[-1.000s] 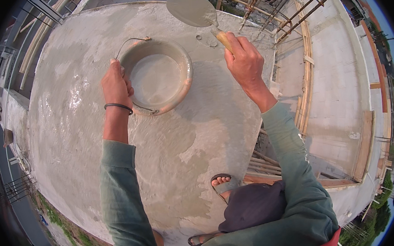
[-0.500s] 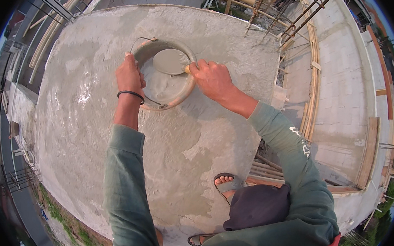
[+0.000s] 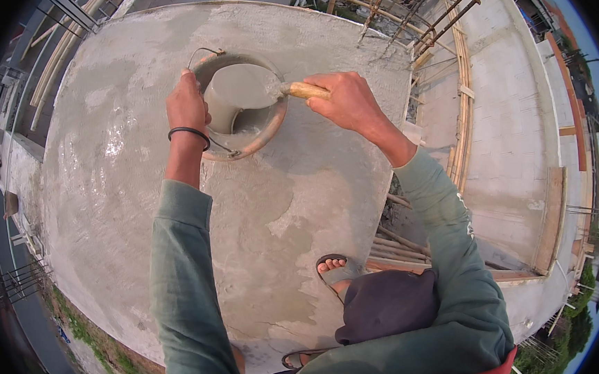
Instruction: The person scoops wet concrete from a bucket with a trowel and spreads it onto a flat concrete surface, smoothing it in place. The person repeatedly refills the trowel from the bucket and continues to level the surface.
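A round bucket (image 3: 273, 130) with an orange-brown, cement-smeared rim stands on a slab coated in wet grey cement. My left hand (image 3: 186, 103) is closed around the bucket's wire handle (image 3: 201, 50) at its left side. In my right hand (image 3: 349, 99) is the wooden handle of a ladle (image 3: 304, 91). The ladle's round bowl, full of grey cement slurry (image 3: 240, 85), is over the bucket's mouth. Slurry runs off the bowl's left side into the bucket. The bowl's underside is hidden.
My sandalled feet (image 3: 337, 271) stand near the slab's right edge. Beyond that edge lie bamboo poles (image 3: 467, 99), timber boards (image 3: 552, 221) and a block wall (image 3: 505, 103). Rusty rebar (image 3: 380, 4) sticks up at the far right corner. The slab's left side drops toward a grassy strip (image 3: 106, 350).
My right hand has lifted the ladle up from the bucket and moved right, showing more of its handle. Slurry now pours from the bowl. My left hand keeps its hold on the wire handle.
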The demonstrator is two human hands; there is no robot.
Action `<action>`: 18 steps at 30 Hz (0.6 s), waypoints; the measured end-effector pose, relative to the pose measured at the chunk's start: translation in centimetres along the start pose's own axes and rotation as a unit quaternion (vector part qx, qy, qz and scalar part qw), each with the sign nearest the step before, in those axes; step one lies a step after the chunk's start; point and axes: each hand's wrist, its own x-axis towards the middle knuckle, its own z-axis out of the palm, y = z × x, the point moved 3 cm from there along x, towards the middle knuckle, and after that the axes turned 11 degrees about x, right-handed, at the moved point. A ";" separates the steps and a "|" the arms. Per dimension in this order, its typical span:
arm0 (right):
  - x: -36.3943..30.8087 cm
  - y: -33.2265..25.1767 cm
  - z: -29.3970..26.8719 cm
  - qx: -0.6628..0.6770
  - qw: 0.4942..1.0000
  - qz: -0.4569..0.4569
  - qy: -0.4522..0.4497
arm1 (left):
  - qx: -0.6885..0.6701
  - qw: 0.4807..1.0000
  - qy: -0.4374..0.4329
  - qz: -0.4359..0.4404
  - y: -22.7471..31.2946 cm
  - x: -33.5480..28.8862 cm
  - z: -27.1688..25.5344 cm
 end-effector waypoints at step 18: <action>-10.6 8.3 -5.2 -0.127 0.984 0.098 0.071 | -0.038 0.998 -0.043 0.000 0.5 -1.5 -0.1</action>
